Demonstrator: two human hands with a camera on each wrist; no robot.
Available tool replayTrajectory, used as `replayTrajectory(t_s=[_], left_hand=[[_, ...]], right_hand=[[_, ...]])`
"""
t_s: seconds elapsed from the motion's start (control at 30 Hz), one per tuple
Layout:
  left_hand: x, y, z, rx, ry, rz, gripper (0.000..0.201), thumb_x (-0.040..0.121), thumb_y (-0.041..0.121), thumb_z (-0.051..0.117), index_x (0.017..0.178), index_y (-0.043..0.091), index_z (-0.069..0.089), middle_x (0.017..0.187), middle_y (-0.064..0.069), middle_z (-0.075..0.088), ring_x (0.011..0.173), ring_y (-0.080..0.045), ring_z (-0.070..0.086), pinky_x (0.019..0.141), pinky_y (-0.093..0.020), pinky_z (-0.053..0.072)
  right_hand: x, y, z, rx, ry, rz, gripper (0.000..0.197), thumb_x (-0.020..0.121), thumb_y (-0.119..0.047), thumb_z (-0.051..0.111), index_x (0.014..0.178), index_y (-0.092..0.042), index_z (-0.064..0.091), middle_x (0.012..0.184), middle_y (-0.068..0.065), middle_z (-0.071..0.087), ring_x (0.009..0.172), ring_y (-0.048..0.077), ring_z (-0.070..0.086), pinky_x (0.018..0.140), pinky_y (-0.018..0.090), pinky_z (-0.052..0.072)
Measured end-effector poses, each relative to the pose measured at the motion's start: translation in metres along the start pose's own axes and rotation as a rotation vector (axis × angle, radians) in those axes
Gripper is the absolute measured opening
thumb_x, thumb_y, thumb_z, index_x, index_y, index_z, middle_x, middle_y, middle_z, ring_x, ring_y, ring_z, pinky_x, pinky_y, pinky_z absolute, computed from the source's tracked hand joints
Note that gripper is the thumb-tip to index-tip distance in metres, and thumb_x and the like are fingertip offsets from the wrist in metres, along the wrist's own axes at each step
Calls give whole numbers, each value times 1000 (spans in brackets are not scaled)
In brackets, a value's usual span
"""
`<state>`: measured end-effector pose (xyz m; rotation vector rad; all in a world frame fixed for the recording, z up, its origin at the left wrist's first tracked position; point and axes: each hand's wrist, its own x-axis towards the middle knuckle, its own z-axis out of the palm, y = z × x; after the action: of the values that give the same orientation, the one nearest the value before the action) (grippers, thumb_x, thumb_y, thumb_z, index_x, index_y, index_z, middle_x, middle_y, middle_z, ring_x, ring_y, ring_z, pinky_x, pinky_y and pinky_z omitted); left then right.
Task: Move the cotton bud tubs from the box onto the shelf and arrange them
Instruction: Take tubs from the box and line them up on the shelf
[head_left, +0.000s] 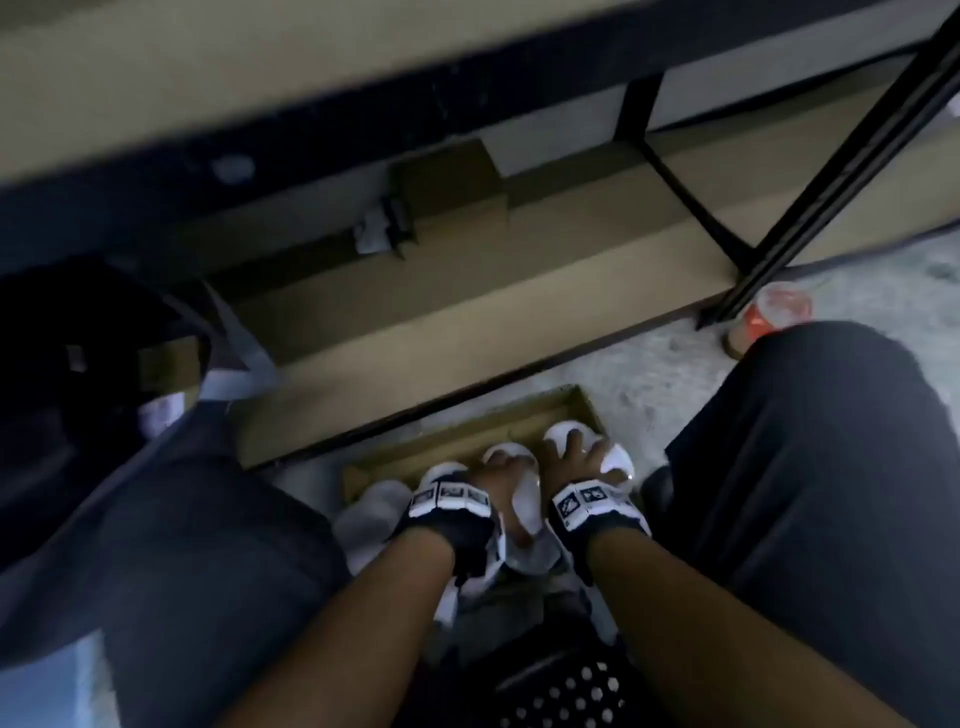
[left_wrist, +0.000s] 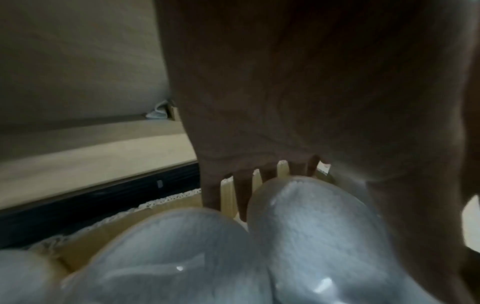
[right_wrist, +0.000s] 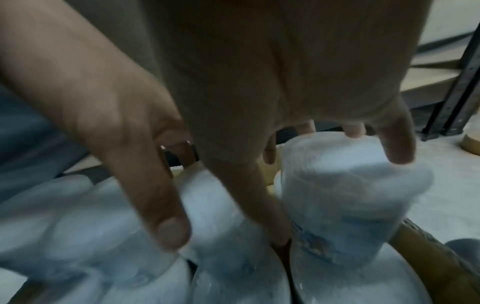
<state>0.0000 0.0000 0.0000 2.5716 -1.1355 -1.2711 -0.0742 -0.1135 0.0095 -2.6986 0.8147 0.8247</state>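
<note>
An open cardboard box (head_left: 470, 428) sits on the floor between my knees, packed with several clear cotton bud tubs full of white buds. My left hand (head_left: 498, 470) reaches down into it. Its fingers (left_wrist: 240, 195) curl over the far side of one tub (left_wrist: 311, 236), beside a second tub (left_wrist: 168, 257). My right hand (head_left: 574, 452) is spread over the box's right end, with several fingers curled on top of a raised tub (right_wrist: 345, 201). Its index finger (right_wrist: 257, 205) dips between tubs and its thumb (right_wrist: 171, 232) rests on a neighbouring tub (right_wrist: 226, 222). The low shelf board (head_left: 467, 322) lies just beyond the box.
A small brown carton (head_left: 452, 192) stands on the low shelf. A black shelf post (head_left: 831, 171) rises at the right, with a red-topped round container (head_left: 774, 317) at its foot. A dark bag (head_left: 78, 338) lies at the left, and a black perforated seat (head_left: 571, 691) is under me.
</note>
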Motion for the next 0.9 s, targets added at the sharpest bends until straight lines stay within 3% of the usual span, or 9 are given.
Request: replayTrajectory(t_s=[0.07,0.17,0.23,0.37,0.53,0.73,0.8,0.9], left_hand=[[-3,5,5,20,97,5,115,47,73,70,147,44,19,152,7,28,129,-24,50,100,-47,47],[-12,11,15,14,159,-20,119,59,54,80,155,30,14,158,0,19,138,-29,37,108,-44,40],[-23,17,18,23,185,-33,117,65,46,83,157,24,12,159,-3,17,141,-30,31,111,-44,36],[-28,28,24,34,257,-48,111,65,37,85,153,18,21,155,-3,24,136,-30,36,108,-43,37],[-22,30,30,41,292,-76,96,72,39,79,150,20,26,151,-4,28,130,-32,41,107,-45,37],[-16,26,29,41,301,-88,89,72,46,76,147,24,33,148,-6,33,124,-35,46,104,-47,40],[-16,26,31,35,293,-85,90,70,43,79,146,22,34,147,-6,35,122,-34,47,103,-46,42],[-16,27,30,44,292,-83,85,72,34,79,144,17,37,146,-8,35,122,-33,46,102,-45,43]], right_hand=[[-6,6,1,-24,77,-37,58,90,-38,51,142,-29,28,146,15,20,130,45,23,94,56,36],[-8,13,-5,8,112,-54,53,86,-41,52,135,-34,33,142,13,26,125,40,31,97,53,37],[-10,13,-9,41,85,-58,54,85,-37,56,134,-35,33,141,12,28,125,37,32,100,49,34],[-15,27,-20,42,28,-38,64,84,-30,62,139,-30,31,146,12,24,130,36,29,105,48,32],[-15,41,-23,103,-23,-39,73,80,-21,66,142,-29,28,149,14,19,133,40,27,104,51,35],[-9,46,-18,134,-8,-53,68,80,-18,64,139,-28,32,142,14,30,125,44,40,97,49,39],[-7,49,-15,139,-14,-49,68,80,-14,62,139,-30,31,140,13,31,123,43,41,96,49,39],[-5,49,-13,120,-53,-40,86,72,-14,70,142,-34,24,140,11,26,124,43,38,96,51,42]])
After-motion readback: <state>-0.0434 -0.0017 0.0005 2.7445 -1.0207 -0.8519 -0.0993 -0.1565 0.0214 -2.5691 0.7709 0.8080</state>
